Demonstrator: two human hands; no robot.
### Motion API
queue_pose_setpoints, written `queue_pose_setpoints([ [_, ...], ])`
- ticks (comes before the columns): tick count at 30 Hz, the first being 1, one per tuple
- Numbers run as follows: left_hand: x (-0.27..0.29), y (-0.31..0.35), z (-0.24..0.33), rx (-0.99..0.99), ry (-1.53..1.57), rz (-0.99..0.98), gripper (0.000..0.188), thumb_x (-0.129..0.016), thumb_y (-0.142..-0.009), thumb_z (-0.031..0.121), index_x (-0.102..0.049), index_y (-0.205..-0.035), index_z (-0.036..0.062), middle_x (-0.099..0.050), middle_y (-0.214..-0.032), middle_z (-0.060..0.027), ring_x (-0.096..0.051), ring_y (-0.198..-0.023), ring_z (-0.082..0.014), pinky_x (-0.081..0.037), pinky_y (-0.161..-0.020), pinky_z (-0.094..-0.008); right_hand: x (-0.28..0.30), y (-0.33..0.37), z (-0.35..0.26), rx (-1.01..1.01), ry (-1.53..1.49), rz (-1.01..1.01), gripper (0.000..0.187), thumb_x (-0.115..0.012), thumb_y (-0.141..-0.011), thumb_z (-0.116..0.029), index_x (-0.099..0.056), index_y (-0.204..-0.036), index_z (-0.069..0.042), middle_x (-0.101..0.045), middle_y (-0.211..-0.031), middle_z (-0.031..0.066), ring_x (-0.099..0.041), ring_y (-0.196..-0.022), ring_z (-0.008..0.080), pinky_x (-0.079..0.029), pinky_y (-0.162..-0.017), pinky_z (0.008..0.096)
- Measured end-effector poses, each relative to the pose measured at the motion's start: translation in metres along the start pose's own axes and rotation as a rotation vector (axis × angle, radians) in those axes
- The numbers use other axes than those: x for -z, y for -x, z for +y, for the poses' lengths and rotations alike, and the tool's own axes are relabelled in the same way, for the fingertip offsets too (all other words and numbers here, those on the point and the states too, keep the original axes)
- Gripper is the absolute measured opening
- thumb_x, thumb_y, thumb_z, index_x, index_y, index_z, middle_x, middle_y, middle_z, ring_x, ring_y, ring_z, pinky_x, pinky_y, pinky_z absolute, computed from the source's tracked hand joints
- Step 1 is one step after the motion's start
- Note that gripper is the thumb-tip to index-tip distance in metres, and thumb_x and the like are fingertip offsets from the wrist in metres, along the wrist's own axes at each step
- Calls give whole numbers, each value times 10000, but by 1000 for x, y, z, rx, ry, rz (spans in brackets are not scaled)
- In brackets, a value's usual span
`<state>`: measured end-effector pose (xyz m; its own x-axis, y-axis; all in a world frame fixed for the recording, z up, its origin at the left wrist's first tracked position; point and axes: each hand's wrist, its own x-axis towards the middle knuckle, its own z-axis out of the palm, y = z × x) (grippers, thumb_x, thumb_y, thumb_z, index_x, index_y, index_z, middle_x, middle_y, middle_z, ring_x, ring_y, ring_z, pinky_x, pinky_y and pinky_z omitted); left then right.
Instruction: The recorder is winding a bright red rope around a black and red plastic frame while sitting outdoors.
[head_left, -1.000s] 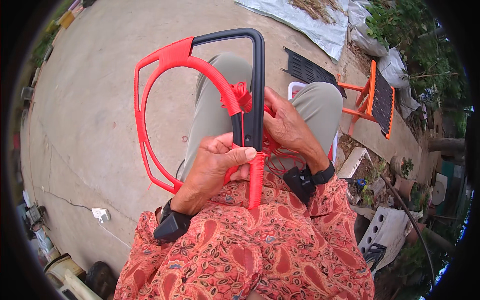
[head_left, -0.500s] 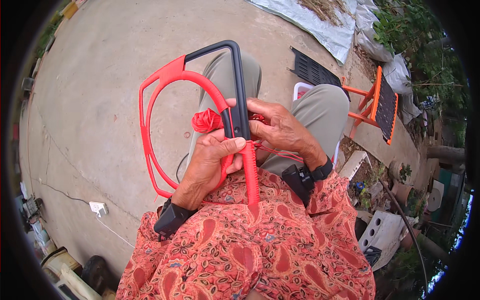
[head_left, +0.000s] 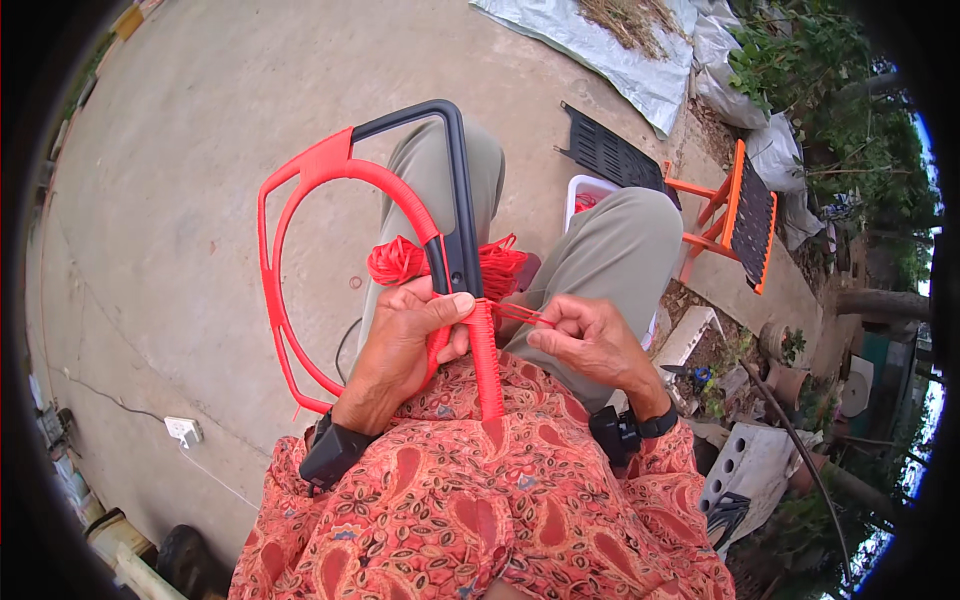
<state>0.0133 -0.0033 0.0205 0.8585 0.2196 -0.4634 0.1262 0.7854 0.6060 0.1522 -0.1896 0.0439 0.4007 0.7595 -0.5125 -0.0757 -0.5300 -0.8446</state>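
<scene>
A black frame (head_left: 461,210) with a rounded corner stands over my lap, its ring and lower bar wrapped in red cord. My left hand (head_left: 405,330) grips the frame, the thumb pressed on the edge of the wrapping (head_left: 484,365). To the right of the bar, my right hand (head_left: 595,340) pinches red cord (head_left: 515,312) that runs taut from the wrapped part. A bundle of red cord (head_left: 502,266) hangs behind the frame, showing on both sides of it. The fingertips of my left hand are partly hidden behind the bar.
An orange folding stool (head_left: 735,215) with a black top stands at the right, beside a black slatted panel (head_left: 615,145). A white basket (head_left: 588,186) sits behind my right knee. A white power socket (head_left: 183,430) lies on the concrete floor (head_left: 200,200) at the left.
My right hand has moved from behind the frame down and to the right, drawing the red cord out. My left hand keeps its grip, and more of the cord bundle shows.
</scene>
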Motion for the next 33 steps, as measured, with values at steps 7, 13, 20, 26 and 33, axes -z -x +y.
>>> queue_pose_setpoints([
  [7,-1,-8,-1,36,18,-52,185,-663,-854,79,-606,-973,-51,-651,-780,-117,-544,-495,-118,-369,-402,-214,34,-31,-36,471,-440,620,226,-651,-919,-228,-560,-890,-23,-576,-635,-2,-470,-514,29,-351,-454,201],
  [13,5,-6,-4,9,67,-39,102,-641,-878,87,-633,-917,-7,-642,-756,-90,-559,-517,-109,-394,-417,-202,-23,-64,-94,975,528,158,396,-705,-823,-245,-583,-1131,-28,-658,-1002,108,-611,-940,231,-473,-815,342],
  [20,9,-10,-20,-61,86,-66,83,-653,-855,56,-604,-914,24,-631,-724,-37,-597,-509,-99,-472,-399,-207,-56,-97,-92,969,1093,130,318,-722,-714,-226,-640,-948,-27,-609,-1057,109,-512,-1125,271,-330,-1003,435],
  [26,-5,-9,-22,-118,130,-63,94,-610,-802,-38,-587,-866,28,-579,-585,-51,-527,-396,-110,-341,-326,-220,-55,-91,-80,982,915,39,234,-698,-767,-171,-635,-936,-22,-633,-949,117,-570,-1011,304,-372,-967,439],
  [33,-6,1,-6,-32,23,-100,140,-651,-823,18,-586,-947,21,-598,-646,-51,-521,-446,-81,-320,-360,-207,-61,-72,-98,595,-33,103,370,-474,-995,-375,-525,-993,-8,-647,-949,141,-663,-805,174,-552,-730,293],
])
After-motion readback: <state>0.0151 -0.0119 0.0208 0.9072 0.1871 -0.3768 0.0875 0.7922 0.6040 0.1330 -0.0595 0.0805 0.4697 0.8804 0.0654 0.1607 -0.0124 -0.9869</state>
